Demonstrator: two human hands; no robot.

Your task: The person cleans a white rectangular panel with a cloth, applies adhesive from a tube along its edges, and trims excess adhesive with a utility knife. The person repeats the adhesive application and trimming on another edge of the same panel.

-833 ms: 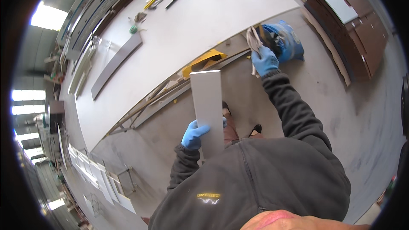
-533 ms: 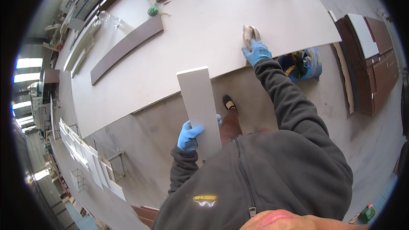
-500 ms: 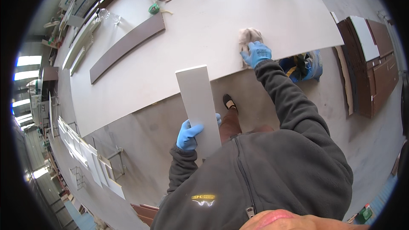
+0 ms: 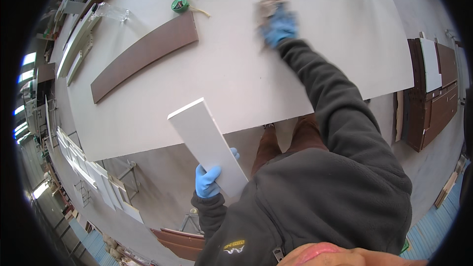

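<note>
Wiping the far side of the big worktable (image 4: 246,83) with a rag (image 4: 270,4) bunched under the blurred right hand (image 4: 280,25); left hand (image 4: 209,180) gripping a white panel (image 4: 207,145) near the table's near edge. Probably calling next for continued even strokes.

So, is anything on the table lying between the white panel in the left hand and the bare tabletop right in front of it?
Nothing visible does. The white panel, gripped by the left hand, overhangs the table edge; the brown curved board and green tape roll lie farther back.
</note>
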